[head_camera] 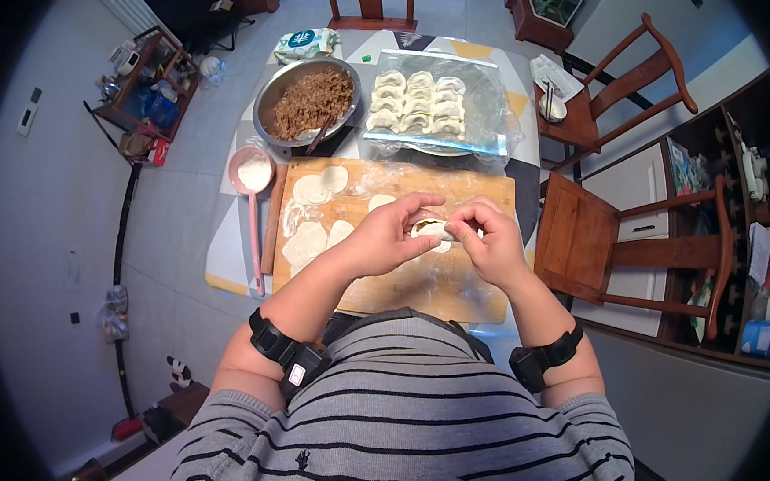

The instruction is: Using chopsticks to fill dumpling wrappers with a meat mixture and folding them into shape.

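Observation:
Above a floured wooden board [388, 293], my left hand [391, 237] and my right hand [489, 241] hold a partly folded dumpling [432, 230] between them. Brown filling shows at its left part, while my right thumb and fingers pinch its right end. Round dough wrappers [310, 240] lie on the board's left side, with more at its upper left and one just beyond my left hand. A steel bowl [262, 119] of ground filling [316, 102] stands past the board, with chopsticks [318, 137] in it. To its right, folded dumplings [416, 104] sit in rows on a plastic-covered tray [485, 102].
A wooden rolling pin [273, 224] lies along the board's left edge, beside a pink ladle [255, 238] of flour. A soft packet [307, 45] lies at the table's far edge. Wooden chairs [576, 239] stand at the right, one bearing a small bowl [553, 108] with chopsticks.

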A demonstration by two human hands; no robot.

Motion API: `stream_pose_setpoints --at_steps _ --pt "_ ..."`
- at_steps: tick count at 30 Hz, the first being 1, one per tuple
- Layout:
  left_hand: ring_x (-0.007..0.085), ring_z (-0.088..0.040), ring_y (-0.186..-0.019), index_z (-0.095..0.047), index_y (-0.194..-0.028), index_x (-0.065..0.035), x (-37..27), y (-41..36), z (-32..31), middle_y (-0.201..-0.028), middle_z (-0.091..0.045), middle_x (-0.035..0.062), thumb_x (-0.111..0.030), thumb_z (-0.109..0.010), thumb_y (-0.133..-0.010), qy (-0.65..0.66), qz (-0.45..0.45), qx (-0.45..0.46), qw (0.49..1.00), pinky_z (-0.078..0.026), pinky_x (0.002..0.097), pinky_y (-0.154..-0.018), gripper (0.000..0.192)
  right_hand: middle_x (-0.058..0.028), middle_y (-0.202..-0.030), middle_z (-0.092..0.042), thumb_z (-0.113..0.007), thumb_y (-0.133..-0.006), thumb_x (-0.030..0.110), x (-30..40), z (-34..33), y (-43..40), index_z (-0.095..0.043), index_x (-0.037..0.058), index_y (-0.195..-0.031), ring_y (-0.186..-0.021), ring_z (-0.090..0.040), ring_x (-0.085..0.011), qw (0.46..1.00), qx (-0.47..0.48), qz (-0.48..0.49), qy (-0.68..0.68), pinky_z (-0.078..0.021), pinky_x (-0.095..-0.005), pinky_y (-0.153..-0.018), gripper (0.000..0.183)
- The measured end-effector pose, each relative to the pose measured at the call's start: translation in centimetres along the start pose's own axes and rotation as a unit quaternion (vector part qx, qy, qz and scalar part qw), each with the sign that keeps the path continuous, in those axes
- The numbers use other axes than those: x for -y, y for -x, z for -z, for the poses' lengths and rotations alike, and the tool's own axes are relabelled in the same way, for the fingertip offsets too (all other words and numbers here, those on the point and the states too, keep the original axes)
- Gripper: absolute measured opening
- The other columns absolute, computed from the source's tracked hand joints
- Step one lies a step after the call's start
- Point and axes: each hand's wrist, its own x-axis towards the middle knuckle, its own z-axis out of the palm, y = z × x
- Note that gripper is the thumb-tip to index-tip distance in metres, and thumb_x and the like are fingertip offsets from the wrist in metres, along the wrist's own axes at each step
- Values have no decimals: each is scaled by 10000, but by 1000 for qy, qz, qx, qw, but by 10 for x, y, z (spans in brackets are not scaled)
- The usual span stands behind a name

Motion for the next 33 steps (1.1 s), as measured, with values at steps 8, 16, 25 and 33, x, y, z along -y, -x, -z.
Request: stream_pose_setpoints --at_steps 8,16,25,33 --pt "123 -525 -1061 -351 -1321 -4 2 -3 7 -1123 -554 77 -5 -595 -849 -9 -1 -2 1000 -440 257 -891 532 -39 -734 -495 -709 -749 74 12 -2 -11 -674 36 -889 -651 -477 -120 999 25 3 20 -402 -241 -560 150" --pt "115 -545 -1023 -389 -1305 -13 4 -16 3 -1102 -566 60 -16 -632 -828 85 33 -36 995 -451 245 -869 536 -44 -755 -533 -699 -760 61 0 -5 -18 -672 20 -830 -632 -500 -122 999 -1 7 41 -407 -244 -554 86" --pt "127 -569 -1000 -493 -1199 -6 12 -26 -1 -1078 -597 59 -76 -603 -872 220 33 -50 974 -459 271 -886 352 -34 -790 -559 -703 -781 95 3 -4 -27 -674 5 -875 -658 -532 -88 996 -43 -62 -56 -445 -221 -602 133" --pt "133 -569 -1005 -502 -1170 -3 21 -28 -3 -1083 -593 67 -82 -592 -881 191 20 -45 980 -460 277 -899 312 -57 -768 -548 -711 -764 92 -3 -5 -31 -665 -3 -856 -616 -522 -113 998 -14 -38 47 -443 -235 -570 140"
